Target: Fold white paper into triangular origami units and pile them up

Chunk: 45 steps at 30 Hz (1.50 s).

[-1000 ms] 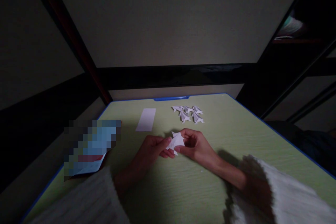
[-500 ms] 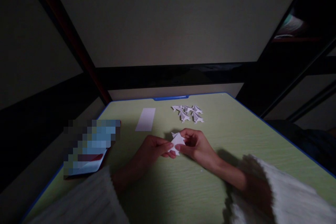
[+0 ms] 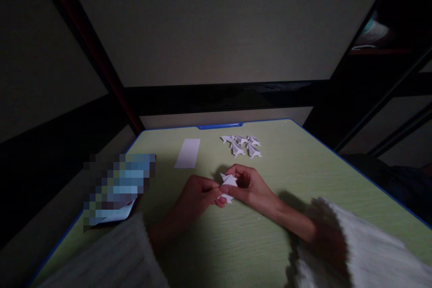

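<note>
A small white folded-paper figure (image 3: 230, 180) is held just above the middle of the table, between my two hands. My left hand (image 3: 201, 192) pinches its left edge with thumb and fingers. From the right, my right hand (image 3: 248, 184) grips it, the thumb laid across its face and the fingers curled behind. Parts of the figure are hidden by the thumbs. Beyond my hands lie several similar folded white paper figures (image 3: 237, 149), grouped close together on the table.
A flat white sheet of paper (image 3: 187, 153) lies left of the folded figures. A device with a blurred screen (image 3: 124, 189) rests near the left edge. The pale green table (image 3: 229, 252) has a blue rim and a blue handle piece (image 3: 220, 126) at the far edge.
My right thumb has slid left across the paper figure, closer to my left fingertips. The figure has tilted slightly between my hands. The things on the table stay put.
</note>
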Motion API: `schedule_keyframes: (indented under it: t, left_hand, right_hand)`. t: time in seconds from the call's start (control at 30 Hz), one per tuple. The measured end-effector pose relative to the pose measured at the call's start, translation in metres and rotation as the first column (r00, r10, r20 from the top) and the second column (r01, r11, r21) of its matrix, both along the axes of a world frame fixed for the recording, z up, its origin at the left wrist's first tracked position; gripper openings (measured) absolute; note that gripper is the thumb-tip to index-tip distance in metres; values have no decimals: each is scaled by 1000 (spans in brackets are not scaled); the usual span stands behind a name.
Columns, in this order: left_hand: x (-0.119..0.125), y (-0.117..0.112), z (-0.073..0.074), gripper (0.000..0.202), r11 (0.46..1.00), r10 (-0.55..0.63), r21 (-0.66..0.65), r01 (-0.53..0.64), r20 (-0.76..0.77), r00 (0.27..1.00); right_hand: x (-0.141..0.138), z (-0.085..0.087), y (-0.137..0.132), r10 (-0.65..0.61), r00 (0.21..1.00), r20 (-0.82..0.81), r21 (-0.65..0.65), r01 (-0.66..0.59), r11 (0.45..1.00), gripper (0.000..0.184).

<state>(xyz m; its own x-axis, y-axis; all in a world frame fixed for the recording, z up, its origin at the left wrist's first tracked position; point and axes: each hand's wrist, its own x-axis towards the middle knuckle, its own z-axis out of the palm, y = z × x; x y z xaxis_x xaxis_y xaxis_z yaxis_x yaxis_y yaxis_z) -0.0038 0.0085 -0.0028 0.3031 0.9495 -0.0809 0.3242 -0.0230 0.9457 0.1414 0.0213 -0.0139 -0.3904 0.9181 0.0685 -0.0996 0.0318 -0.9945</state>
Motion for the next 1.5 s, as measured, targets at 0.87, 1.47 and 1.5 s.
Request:
schedule_keyframes:
  t: [0.87, 1.47, 1.5]
  left_hand:
    - [0, -3, -6, 23, 996, 6, 88, -3, -33, 999]
    - [3, 3, -5, 15, 961, 272, -150, -231, 383, 883]
    - [2, 4, -6, 17, 952, 304, -170, -255, 420, 855]
  right_hand:
    - [3, 1, 2, -37, 999, -7, -79, 37, 996, 35]
    - [0, 2, 0, -151, 950, -273, -143, 115, 983, 18]
    - [0, 1, 0, -144, 953, -266, -149, 107, 983, 17]
